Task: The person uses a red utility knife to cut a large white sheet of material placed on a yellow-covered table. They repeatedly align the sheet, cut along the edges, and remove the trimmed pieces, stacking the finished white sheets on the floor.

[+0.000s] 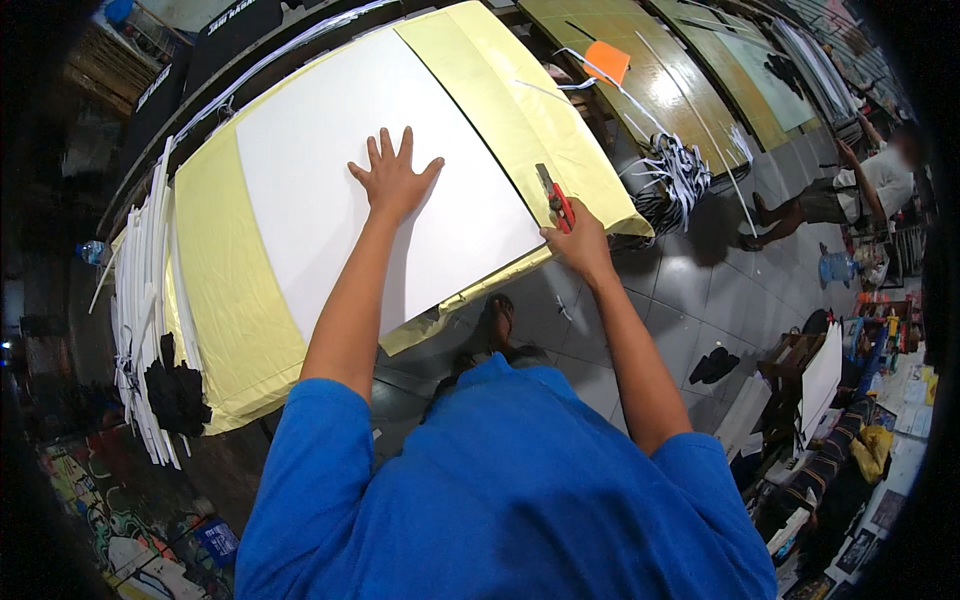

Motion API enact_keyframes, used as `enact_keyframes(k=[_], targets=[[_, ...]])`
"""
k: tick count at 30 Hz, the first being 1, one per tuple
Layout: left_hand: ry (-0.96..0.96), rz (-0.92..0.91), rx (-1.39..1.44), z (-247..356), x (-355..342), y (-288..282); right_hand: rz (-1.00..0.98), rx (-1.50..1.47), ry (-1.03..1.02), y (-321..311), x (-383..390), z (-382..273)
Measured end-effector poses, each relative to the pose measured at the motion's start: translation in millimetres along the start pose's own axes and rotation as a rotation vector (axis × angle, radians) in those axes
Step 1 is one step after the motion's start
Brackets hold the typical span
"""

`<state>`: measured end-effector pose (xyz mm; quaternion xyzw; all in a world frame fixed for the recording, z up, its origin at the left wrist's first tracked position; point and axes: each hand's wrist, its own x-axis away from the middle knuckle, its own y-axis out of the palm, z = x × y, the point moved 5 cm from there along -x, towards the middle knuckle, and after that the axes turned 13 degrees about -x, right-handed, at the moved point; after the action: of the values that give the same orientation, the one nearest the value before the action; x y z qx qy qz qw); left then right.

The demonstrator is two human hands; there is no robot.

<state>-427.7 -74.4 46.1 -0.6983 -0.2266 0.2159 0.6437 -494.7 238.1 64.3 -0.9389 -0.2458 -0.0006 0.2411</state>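
Facing a broad tabletop point(220, 290) covered in yellow. Seeing a large white sheet point(320, 120) lying flat across its middle, with yellow showing at both sides. Seeing long white strips point(145, 290) running along the left end. Noticing, on the grey tiled floor point(730, 290) at far right, a blue jug point(838, 267) with contents too small to tell. Pressing the left hand point(395, 190) palm down onto the sheet, spreading its fingers wide, with white surface all around the fingertips. Holding the right hand point(582, 240) near the sheet's lower right corner, curling its fingers around a cutter. Seeing a bottle point(92, 252) just beside the strips, again with unclear contents. Gripping, in those right fingers, the red cutter point(562, 208), pointing its blade point(543, 178) away from the body, just beyond the sheet's right edge; not showing clearly whether touching the yellow below.
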Motion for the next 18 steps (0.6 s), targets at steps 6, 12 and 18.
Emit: enact_keyframes(k=[6, 12, 18], targets=[[0.006, 0.004, -0.021, -0.1, -1.9, 2.4, -0.012, 0.032, -0.023, 0.9, -7.7, 13.2], [0.006, -0.017, -0.041, -1.7, -2.1, 2.3, 0.031, 0.165, -0.03, -2.4, -17.5, -9.3], [0.008, -0.014, -0.041, 0.1, -2.7, 0.8, 0.021, 0.007, -0.046, -16.0, -42.3, -0.9]])
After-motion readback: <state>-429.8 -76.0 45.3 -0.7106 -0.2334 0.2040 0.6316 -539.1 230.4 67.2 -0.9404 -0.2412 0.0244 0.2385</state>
